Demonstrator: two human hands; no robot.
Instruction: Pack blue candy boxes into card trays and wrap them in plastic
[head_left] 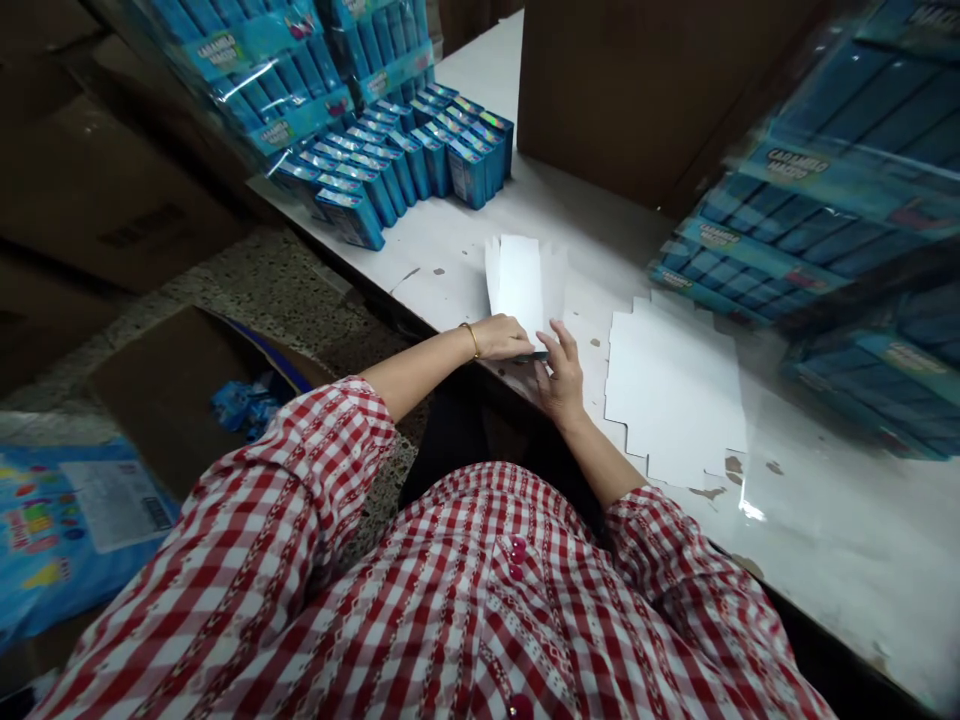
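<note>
A partly folded carton [520, 275], white on the inside, lies on the table in front of me with its side flaps standing up. My left hand [501, 338] is closed over the carton's near end, its fingertips on the edge, where a thin strip of blue shows. At the near right corner, my right hand [562, 375] has its thumb and curled fingers on either side of the same edge. To the right lie flat, unfolded carton blanks [671, 385], white side up.
Rows of small blue boxes [431, 145] stand at the back left, beside stacked wrapped display packs [262, 75]. More blue packs [810, 210] are piled at right. A large brown box [607, 100] stands behind. Below left are an open carton [180, 390] and a blue bag [67, 530].
</note>
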